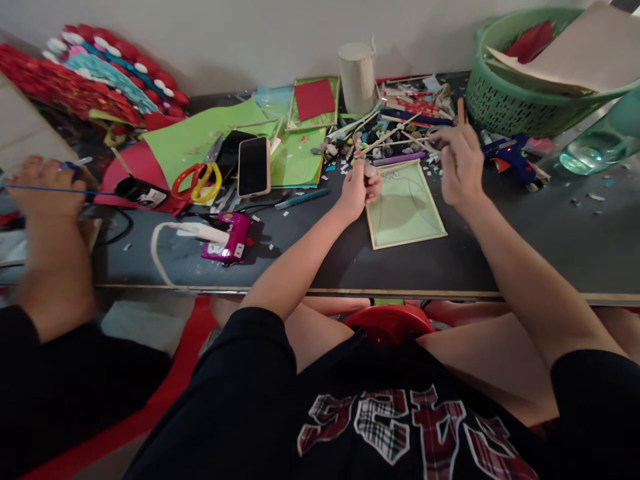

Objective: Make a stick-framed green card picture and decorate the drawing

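Observation:
Near the upper left corner of a pale green panel with light stick edges (407,210), my left hand (359,192) is closed on a small pale stone-like piece (369,171). Thin dark lines run across the panel. To the right and above the panel's edge, my right hand (463,163) is raised with its fingers closed round a thin brown stick (461,111). A purple marker (399,159) lies just beyond the panel, beside a pile of small stones and sticks (360,142).
Another person's hand (47,187) is at the far left. Around lie a phone (253,167), scissors (205,182), a magenta power adapter (229,239), a teal pen (301,199), a glue gun (515,160), a green basket (520,103) and a clear bottle (603,143).

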Demonstrator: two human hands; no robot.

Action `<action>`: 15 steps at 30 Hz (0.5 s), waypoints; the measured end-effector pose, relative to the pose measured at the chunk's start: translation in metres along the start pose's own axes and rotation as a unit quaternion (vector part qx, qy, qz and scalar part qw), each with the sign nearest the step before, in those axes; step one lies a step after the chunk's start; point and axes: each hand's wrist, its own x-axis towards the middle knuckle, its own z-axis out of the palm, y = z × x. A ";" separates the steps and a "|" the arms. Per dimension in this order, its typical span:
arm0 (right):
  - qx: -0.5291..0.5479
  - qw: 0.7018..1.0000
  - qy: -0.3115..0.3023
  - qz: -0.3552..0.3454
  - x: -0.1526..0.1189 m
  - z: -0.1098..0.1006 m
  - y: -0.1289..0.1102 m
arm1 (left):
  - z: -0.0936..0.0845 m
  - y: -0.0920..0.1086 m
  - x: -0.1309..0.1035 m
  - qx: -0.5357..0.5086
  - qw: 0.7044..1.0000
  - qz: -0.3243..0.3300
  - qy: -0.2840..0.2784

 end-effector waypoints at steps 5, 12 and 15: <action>-0.236 0.961 -0.050 0.135 0.003 -0.013 0.014 | 0.003 0.001 -0.001 0.003 1.000 -0.007 0.017; -0.310 0.924 -0.147 0.169 0.007 -0.002 0.002 | 0.005 -0.007 0.000 0.027 1.000 0.008 -0.005; -0.316 0.922 -0.153 0.163 0.008 0.001 0.003 | 0.005 -0.007 -0.001 0.042 0.999 0.012 -0.009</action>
